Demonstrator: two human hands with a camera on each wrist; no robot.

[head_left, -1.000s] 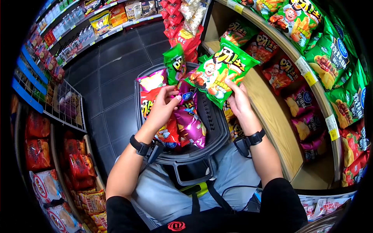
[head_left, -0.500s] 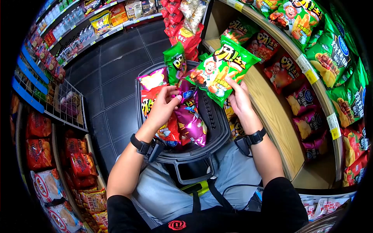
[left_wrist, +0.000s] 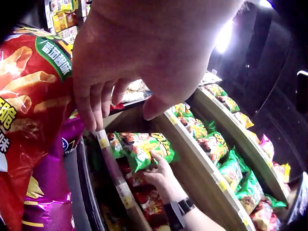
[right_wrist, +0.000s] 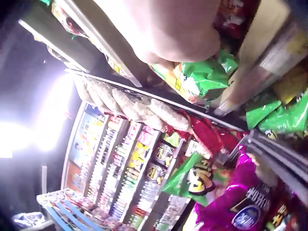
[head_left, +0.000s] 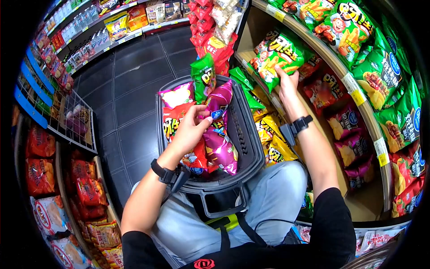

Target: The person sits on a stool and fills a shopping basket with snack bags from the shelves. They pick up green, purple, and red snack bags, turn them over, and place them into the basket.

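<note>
My right hand (head_left: 288,85) grips a green chip bag (head_left: 275,59) by its near edge, at the opening of the middle shelf on the right. The same green bag shows beyond the fingers in the left wrist view, over red bags. My left hand (head_left: 190,127) hovers low over the black basket (head_left: 259,158) with its fingers loosely bent and nothing in them. Close by its fingertips lie purple chip bags (head_left: 221,150). A red chip bag (left_wrist: 36,96) stands beside this hand in the left wrist view. One green bag (head_left: 204,78) leans upright at the basket's far end.
Wooden shelves (head_left: 376,130) curve along the right, with price tags on their edges and rows of bags. Below the middle shelf sit yellow bags (head_left: 275,145). Hanging red packs (head_left: 210,45) stand just past the basket. A wire rack (head_left: 80,121) is at left.
My right hand has carried the green bag from above the basket to the right, up to the shelf. The purple bag behind it now shows fully. My left hand stays nearly in place.
</note>
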